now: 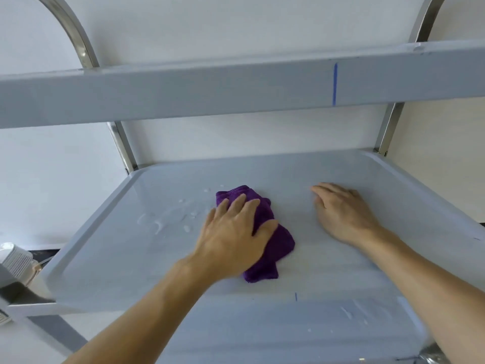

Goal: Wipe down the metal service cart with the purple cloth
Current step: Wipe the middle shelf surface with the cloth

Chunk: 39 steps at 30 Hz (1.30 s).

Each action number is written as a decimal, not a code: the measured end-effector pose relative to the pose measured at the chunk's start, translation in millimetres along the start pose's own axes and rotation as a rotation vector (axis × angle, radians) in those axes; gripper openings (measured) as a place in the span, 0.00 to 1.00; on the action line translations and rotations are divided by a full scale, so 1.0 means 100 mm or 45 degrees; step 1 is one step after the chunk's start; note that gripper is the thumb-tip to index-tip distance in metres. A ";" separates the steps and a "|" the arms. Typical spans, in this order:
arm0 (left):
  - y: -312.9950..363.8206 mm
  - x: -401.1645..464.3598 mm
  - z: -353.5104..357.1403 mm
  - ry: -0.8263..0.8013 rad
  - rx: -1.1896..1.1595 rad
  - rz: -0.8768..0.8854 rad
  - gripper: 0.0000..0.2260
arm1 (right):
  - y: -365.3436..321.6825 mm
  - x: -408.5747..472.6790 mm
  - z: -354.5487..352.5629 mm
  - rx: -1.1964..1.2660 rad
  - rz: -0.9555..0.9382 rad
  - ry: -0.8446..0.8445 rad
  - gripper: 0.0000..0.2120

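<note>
Down on the middle shelf (341,271) of the metal service cart (236,88), and it was all happening at the centre of the tray. The purple cloth (273,240) lay bunched on the pale, glossy surface, and the left hand (233,232) was flat on top of it, fingers spread and pointing toward twelve o'clock, thumb hooked over the cloth's edge at three o'clock, pressing it down rather than clenching it. Off at three o'clock from the cloth, well apart, the right hand (343,211) rested on the bare shelf, fingers relaxed and loosely bent, holding nothing.

At nine o'clock from the cloth, white droplets and smears (168,219) glistened on the shelf. More pale streaks (351,313) showed near the front edge at five o'clock.

The shelf had a raised rim all round. Above it, across the twelve o'clock side, ran the edge of the upper shelf, marked by a thin blue vertical line (334,84). Shiny steel posts (123,145) rose at the back corners, curving into hoops at the top. Behind the cart stood a plain white wall (236,27). At eight o'clock, beyond the cart, a grey-white ribbed object (15,261) sat blurred; what it was, I could not tell.
</note>
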<state>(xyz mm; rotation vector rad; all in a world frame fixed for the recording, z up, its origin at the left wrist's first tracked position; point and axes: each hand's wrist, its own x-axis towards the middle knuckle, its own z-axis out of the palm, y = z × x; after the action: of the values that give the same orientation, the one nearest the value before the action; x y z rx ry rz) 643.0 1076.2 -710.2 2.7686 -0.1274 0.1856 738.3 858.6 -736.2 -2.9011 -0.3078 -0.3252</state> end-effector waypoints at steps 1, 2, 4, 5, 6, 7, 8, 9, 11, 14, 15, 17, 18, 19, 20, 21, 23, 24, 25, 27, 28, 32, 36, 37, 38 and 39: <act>0.14 0.06 0.12 -0.106 0.097 -0.003 0.30 | 0.01 0.01 0.01 0.006 -0.004 0.011 0.19; 0.23 0.14 0.24 -0.152 0.167 -0.011 0.31 | 0.03 0.01 0.02 0.017 -0.008 0.023 0.18; 0.33 0.34 0.40 -0.124 0.198 -0.009 0.31 | 0.04 0.01 0.03 0.034 -0.018 0.049 0.13; 0.34 0.45 0.45 -0.100 0.185 0.002 0.31 | 0.04 0.01 0.03 0.034 -0.013 0.056 0.12; 0.36 0.57 0.49 -0.083 0.169 0.018 0.30 | 0.05 0.01 0.04 0.030 -0.011 0.057 0.12; 0.38 0.67 0.52 -0.076 0.152 0.035 0.31 | 0.05 0.02 0.04 0.028 -0.017 0.055 0.12; 0.40 0.77 0.54 -0.069 0.144 0.052 0.31 | 0.05 0.02 0.03 0.029 -0.021 0.057 0.14; 0.41 0.87 0.56 -0.063 0.152 0.070 0.32 | 0.05 0.02 0.03 0.029 -0.014 0.059 0.16; 0.37 1.02 0.56 -0.067 0.179 0.096 0.30 | 0.06 0.02 0.03 0.015 0.010 0.043 0.19; 0.09 1.12 0.46 -0.030 0.195 0.147 0.27 | 0.07 0.03 0.04 -0.021 0.022 0.010 0.22; -0.05 1.12 0.40 -0.003 0.209 0.164 0.27 | 0.07 0.03 0.04 -0.026 0.030 -0.007 0.22; -0.38 1.10 0.25 0.007 0.225 0.155 0.25 | 0.07 0.03 0.05 -0.021 0.044 -0.044 0.24; -0.55 1.09 0.17 -0.017 0.221 0.127 0.26 | 0.07 0.03 0.05 -0.021 0.049 -0.059 0.24; -0.72 1.08 0.09 -0.041 0.218 0.091 0.27 | 0.06 0.03 0.05 -0.026 0.051 -0.066 0.25; -0.87 1.07 0.02 -0.048 0.217 0.038 0.27 | 0.05 0.02 0.05 -0.034 0.051 -0.067 0.25; -1.00 1.06 -0.03 -0.033 0.215 -0.037 0.26 | 0.04 0.02 0.06 -0.041 0.053 -0.062 0.24; -1.15 1.06 -0.10 -0.012 0.153 -0.225 0.31 | -0.01 0.01 0.07 -0.061 0.055 -0.042 0.24; -1.16 1.09 -0.12 -0.014 0.106 -0.298 0.34 | -0.02 0.01 0.08 -0.072 0.052 -0.033 0.24; -1.15 1.14 -0.12 -0.017 0.086 -0.334 0.35 | -0.04 0.01 0.08 -0.082 0.047 -0.031 0.23; -1.07 1.27 -0.08 -0.019 0.103 -0.339 0.33 | -0.06 0.03 0.10 -0.098 0.036 -0.036 0.23; -1.01 1.35 -0.05 -0.015 0.107 -0.321 0.32 | -0.05 0.03 0.10 -0.100 0.035 -0.035 0.23; -0.59 1.65 0.18 0.004 0.100 -0.162 0.30 | -0.02 0.03 0.11 -0.077 0.030 -0.021 0.23; -0.06 1.83 0.42 -0.066 0.070 -0.016 0.30 | -0.01 0.04 0.10 -0.062 0.021 -0.007 0.23; 0.03 1.85 0.47 -0.078 0.058 0.014 0.28 | 0.00 0.04 0.10 -0.062 0.021 -0.005 0.23; 0.10 1.84 0.51 -0.080 0.045 0.040 0.26 | 0.01 0.04 0.09 -0.062 0.023 -0.007 0.23; 0.14 1.81 0.52 -0.076 0.037 0.064 0.25 | 0.01 0.04 0.09 -0.058 0.027 -0.010 0.23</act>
<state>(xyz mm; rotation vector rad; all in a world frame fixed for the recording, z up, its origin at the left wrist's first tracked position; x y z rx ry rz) 826.2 1032.8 -727.7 2.8030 -0.2113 0.1182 743.8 860.1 -744.1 -2.9490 -0.2740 -0.3217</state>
